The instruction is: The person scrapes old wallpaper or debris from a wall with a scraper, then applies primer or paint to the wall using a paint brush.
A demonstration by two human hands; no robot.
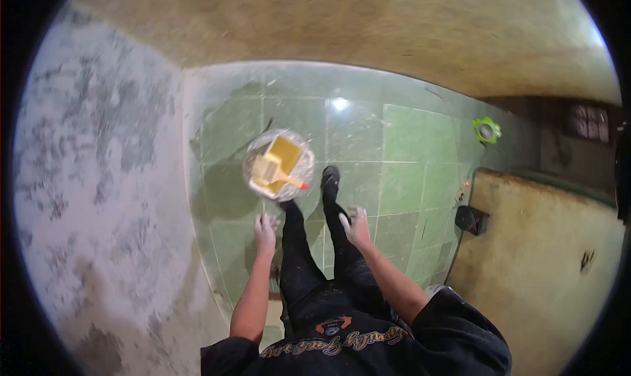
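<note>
A wide paint brush (280, 173) with a pale handle and a red tip lies across a white, rectangular paint tray (294, 147) that is yellowish inside. Beneath the tray is a round support (256, 146) that looks wrapped in clear plastic. My left hand (265, 228) hangs just below this support, apart from it, with its fingers loosely bent and nothing visible in them. My right hand (355, 227) hovers over my right leg, thumb and fingers apart, holding nothing. Both hands carry whitish smears.
Green floor tiles (355, 139) run up to a brownish wall (328, 21). A patchy white-grey wall (112, 152) rises at the left. On the right are a bright green fan-like object (487, 131), a black box (470, 219) and a large yellowish panel (545, 264).
</note>
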